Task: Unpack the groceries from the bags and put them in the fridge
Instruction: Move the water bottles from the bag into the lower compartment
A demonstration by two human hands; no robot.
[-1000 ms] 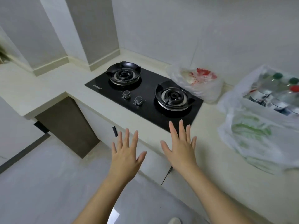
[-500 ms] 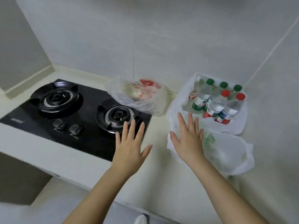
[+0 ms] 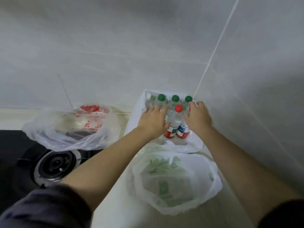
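Observation:
A white plastic bag (image 3: 137, 111) stands in the counter's back corner with several water bottles upright in it: three green-capped bottles (image 3: 175, 98) behind and red-capped, red-labelled bottles (image 3: 173, 127) in front. My left hand (image 3: 152, 121) reaches into the bag from the left, its fingers stretched out and touching the bottles. My right hand (image 3: 198, 118) is at the right side, fingers curled over the top of a red-capped bottle whose cap is mostly hidden. A white bag with green print (image 3: 177, 180) lies nearer me.
A clear bag with red print (image 3: 70, 129) sits left of the bottles, partly over the black gas hob (image 3: 9, 153), whose burner (image 3: 56, 165) shows below it. Tiled walls close in the back and right. The pale counter (image 3: 115, 204) runs toward me.
The view has swung right and closer to the corner. Both hands moved forward from open above the counter into the bottle bag and now touch the bottles.

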